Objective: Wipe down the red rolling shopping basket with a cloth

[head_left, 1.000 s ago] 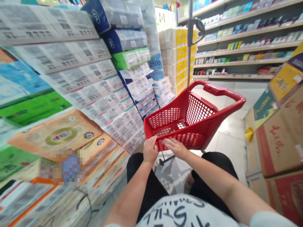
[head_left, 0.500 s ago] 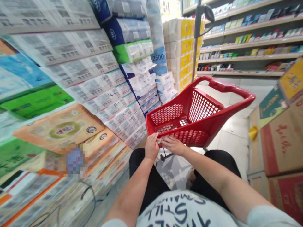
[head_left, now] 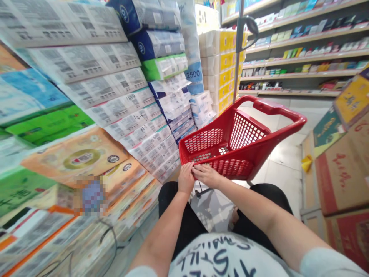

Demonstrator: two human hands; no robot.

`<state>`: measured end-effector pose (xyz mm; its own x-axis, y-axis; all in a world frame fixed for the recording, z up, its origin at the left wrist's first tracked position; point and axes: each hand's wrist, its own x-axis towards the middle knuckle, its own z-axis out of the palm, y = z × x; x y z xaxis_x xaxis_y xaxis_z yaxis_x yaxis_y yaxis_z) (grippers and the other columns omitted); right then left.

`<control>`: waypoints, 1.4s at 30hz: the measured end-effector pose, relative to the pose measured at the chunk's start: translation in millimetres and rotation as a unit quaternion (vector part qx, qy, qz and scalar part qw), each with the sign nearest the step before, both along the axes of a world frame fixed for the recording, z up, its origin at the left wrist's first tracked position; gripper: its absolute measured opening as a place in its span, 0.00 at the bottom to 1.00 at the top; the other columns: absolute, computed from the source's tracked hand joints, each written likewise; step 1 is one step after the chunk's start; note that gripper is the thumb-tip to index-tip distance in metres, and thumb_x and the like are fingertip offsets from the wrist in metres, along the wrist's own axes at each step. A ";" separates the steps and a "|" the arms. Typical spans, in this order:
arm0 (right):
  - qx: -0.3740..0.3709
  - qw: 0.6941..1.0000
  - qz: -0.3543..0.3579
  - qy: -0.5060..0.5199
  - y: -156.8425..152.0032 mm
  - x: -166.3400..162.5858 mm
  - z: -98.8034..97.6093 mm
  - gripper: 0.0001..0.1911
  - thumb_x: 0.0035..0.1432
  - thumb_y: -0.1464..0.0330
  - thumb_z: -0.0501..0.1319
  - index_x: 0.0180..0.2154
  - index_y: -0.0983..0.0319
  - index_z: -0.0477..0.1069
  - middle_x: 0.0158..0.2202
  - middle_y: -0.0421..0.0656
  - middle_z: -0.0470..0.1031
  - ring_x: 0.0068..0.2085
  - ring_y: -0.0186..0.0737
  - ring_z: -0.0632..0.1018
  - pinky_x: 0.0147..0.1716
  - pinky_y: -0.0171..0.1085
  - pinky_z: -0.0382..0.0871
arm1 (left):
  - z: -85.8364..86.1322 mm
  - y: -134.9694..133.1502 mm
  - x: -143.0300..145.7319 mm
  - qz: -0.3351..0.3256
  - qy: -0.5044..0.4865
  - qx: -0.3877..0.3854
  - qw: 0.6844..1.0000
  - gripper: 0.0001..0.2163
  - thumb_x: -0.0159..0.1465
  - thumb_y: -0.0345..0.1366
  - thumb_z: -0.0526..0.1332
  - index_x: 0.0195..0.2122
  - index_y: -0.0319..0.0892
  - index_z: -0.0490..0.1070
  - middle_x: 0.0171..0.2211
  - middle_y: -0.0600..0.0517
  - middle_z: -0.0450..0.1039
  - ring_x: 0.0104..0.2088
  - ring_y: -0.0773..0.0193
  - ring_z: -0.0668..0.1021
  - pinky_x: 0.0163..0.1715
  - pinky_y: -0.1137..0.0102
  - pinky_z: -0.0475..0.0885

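Observation:
A red plastic shopping cart [head_left: 239, 165] stands in front of me, its basket wall pierced with a grid of holes and no goods visible in it. My left hand [head_left: 186, 179] is closed over the rim at the near left corner of the basket. Right beside it, my right hand [head_left: 207, 176] lies over the same rim with its fingers bent round the edge, their tips partly hidden. The two hands almost touch. The cart's push handle [head_left: 284, 109] is on the far side, away from me.
Stacked tissue packs [head_left: 95, 65] rise close on the left, with orange packs [head_left: 86, 156] lower down. Cardboard boxes [head_left: 340, 177] line the right side. A grey metal pole [head_left: 238, 65] stands behind the cart, and stocked shelves [head_left: 300, 69] run across the back. A cable [head_left: 113, 242] hangs at lower left.
The view has shifted a little. My right hand's fingers have moved slightly on the rim beside my left hand. Both hands remain on the cart, which keeps nearly the same place.

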<state>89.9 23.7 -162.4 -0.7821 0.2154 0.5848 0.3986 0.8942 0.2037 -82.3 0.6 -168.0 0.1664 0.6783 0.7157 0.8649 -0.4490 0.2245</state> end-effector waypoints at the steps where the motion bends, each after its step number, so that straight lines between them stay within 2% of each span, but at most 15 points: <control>1: -0.009 1.000 -0.003 -0.001 -1.5 1.9 -5.9 0.14 0.64 0.73 0.53 0.49 0.66 0.72 0.56 0.52 0.69 0.60 0.47 0.64 0.54 0.46 0.64 | -0.4 -0.1 0.2 0.003 0.001 -0.007 1.000 0.20 0.62 0.23 0.48 0.53 0.40 0.69 0.49 0.45 0.75 0.52 0.60 0.74 0.57 0.57 0.68; 5: -0.051 0.998 -0.024 -0.016 -4.4 5.9 -31.4 0.15 0.64 0.73 0.54 0.51 0.65 0.71 0.53 0.51 0.72 0.60 0.44 0.65 0.54 0.44 0.64 | -2.2 -0.1 -0.5 0.010 0.007 -0.017 1.000 0.24 0.58 0.21 0.48 0.54 0.39 0.68 0.50 0.45 0.74 0.54 0.59 0.73 0.58 0.56 0.67; 8: -0.089 0.994 -0.051 -0.037 -2.8 2.3 -41.6 0.15 0.64 0.74 0.54 0.50 0.64 0.72 0.50 0.51 0.74 0.55 0.41 0.69 0.51 0.40 0.66 | -3.1 0.9 -1.7 0.011 0.016 -0.014 1.000 0.24 0.58 0.21 0.48 0.55 0.40 0.67 0.50 0.45 0.74 0.54 0.59 0.73 0.58 0.56 0.67; 12: -0.073 0.994 -0.033 -0.069 -1.7 -5.1 -30.5 0.12 0.64 0.73 0.54 0.44 0.66 0.74 0.48 0.50 0.75 0.52 0.43 0.70 0.50 0.41 0.66 | -3.9 2.3 -1.6 0.014 0.016 -0.005 1.000 0.24 0.58 0.21 0.48 0.54 0.40 0.68 0.49 0.46 0.75 0.52 0.59 0.74 0.57 0.56 0.68; 15: -0.043 0.997 -0.027 -0.064 -4.3 -6.5 -15.5 0.11 0.64 0.72 0.55 0.43 0.65 0.75 0.50 0.49 0.73 0.54 0.45 0.69 0.50 0.43 0.66 | -4.5 2.3 -0.3 0.014 0.009 -0.001 1.000 0.23 0.58 0.21 0.48 0.53 0.40 0.68 0.49 0.46 0.75 0.52 0.59 0.75 0.57 0.56 0.68; 17: -0.040 0.998 -0.033 -0.042 -6.4 -5.4 -12.4 0.11 0.64 0.72 0.54 0.45 0.64 0.74 0.53 0.49 0.72 0.55 0.45 0.67 0.50 0.43 0.65 | -4.8 1.7 0.2 0.013 0.007 0.002 1.000 0.22 0.59 0.22 0.48 0.53 0.40 0.69 0.49 0.46 0.75 0.52 0.59 0.75 0.57 0.56 0.68; 21: -0.086 0.995 -0.053 -0.009 -9.7 -1.7 -30.1 0.12 0.64 0.72 0.55 0.46 0.63 0.74 0.51 0.50 0.73 0.55 0.43 0.68 0.50 0.42 0.65 | -4.1 0.0 -0.4 0.010 0.014 -0.003 1.000 0.23 0.59 0.22 0.48 0.54 0.39 0.68 0.50 0.45 0.74 0.53 0.59 0.74 0.58 0.56 0.67; 25: -0.143 0.986 -0.076 -0.027 -10.8 0.2 -46.8 0.11 0.64 0.73 0.54 0.44 0.65 0.75 0.47 0.51 0.74 0.51 0.41 0.71 0.49 0.39 0.66 | -3.3 -0.9 -1.0 0.006 0.018 -0.009 1.000 0.24 0.58 0.21 0.47 0.55 0.39 0.67 0.50 0.45 0.73 0.54 0.59 0.73 0.59 0.56 0.66; 28: -0.123 0.990 -0.067 -0.034 -9.8 -0.4 -35.4 0.11 0.65 0.72 0.54 0.41 0.64 0.75 0.46 0.50 0.74 0.50 0.41 0.71 0.48 0.39 0.66 | -3.9 -0.2 -0.3 0.010 0.012 -0.008 1.000 0.24 0.58 0.21 0.48 0.54 0.39 0.67 0.50 0.45 0.74 0.54 0.59 0.73 0.59 0.55 0.66; 33: -0.050 0.998 -0.047 -0.010 -7.8 0.8 3.9 0.11 0.66 0.70 0.54 0.43 0.64 0.73 0.49 0.48 0.73 0.51 0.43 0.68 0.49 0.42 0.64 | -5.1 1.0 0.0 0.007 0.005 -0.011 1.000 0.23 0.59 0.22 0.48 0.54 0.40 0.68 0.50 0.45 0.74 0.54 0.59 0.74 0.58 0.55 0.66; 35: -0.046 0.997 -0.053 0.009 -7.8 5.0 8.9 0.11 0.66 0.70 0.53 0.44 0.63 0.73 0.51 0.48 0.72 0.52 0.43 0.68 0.49 0.42 0.64 | -4.9 0.4 -0.3 0.006 0.005 -0.014 1.000 0.23 0.59 0.22 0.48 0.54 0.40 0.68 0.50 0.45 0.74 0.53 0.59 0.74 0.58 0.55 0.66; 38: -0.063 0.995 -0.072 0.020 -9.7 16.3 -3.7 0.11 0.66 0.70 0.53 0.44 0.63 0.73 0.50 0.48 0.73 0.53 0.42 0.68 0.49 0.42 0.64 | -4.1 -1.1 -0.6 0.007 0.008 -0.020 1.000 0.24 0.59 0.22 0.48 0.55 0.40 0.67 0.51 0.45 0.74 0.54 0.59 0.73 0.59 0.55 0.66; 42: -0.101 0.991 -0.086 -0.018 -13.8 32.2 -29.1 0.10 0.65 0.71 0.55 0.39 0.63 0.75 0.44 0.46 0.76 0.50 0.41 0.70 0.46 0.39 0.66 | -2.9 -1.8 -0.4 0.009 0.016 -0.023 1.000 0.25 0.58 0.22 0.48 0.56 0.40 0.66 0.51 0.45 0.73 0.55 0.59 0.72 0.59 0.55 0.65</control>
